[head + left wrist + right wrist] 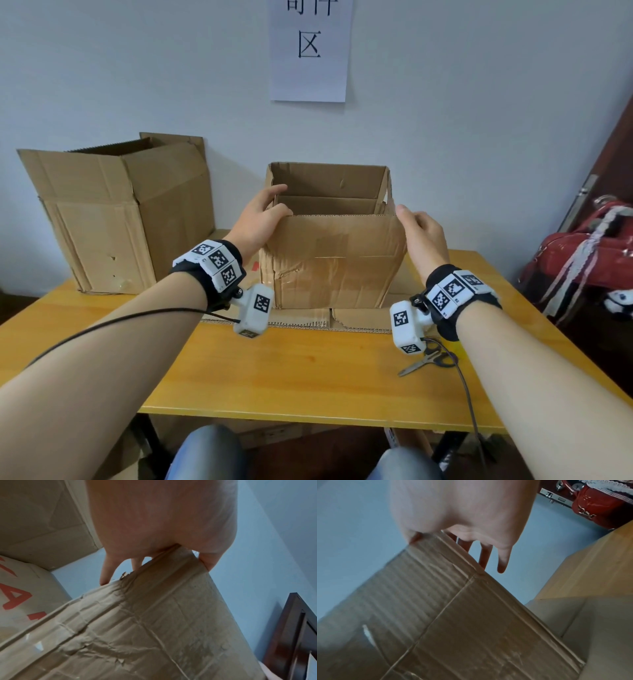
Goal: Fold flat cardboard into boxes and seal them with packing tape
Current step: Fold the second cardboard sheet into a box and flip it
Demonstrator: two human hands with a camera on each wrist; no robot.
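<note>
We gripped the open box mid-table, left hand and right hand each grasping a top corner; scissors lay near the yellow table's right edge, a bigger box at its back-left corner against the pale wall

The open brown corrugated cardboard box is matt and creased, with fluted ribs showing along its cut top edge and glossy strips of clear tape on its wrinkled front. The yellow wooden tabletop is smooth with a slight sheen. Near its right edge lie metal scissors with dark handles. The red bag beyond that edge looks glossy, with metal fittings.
</note>
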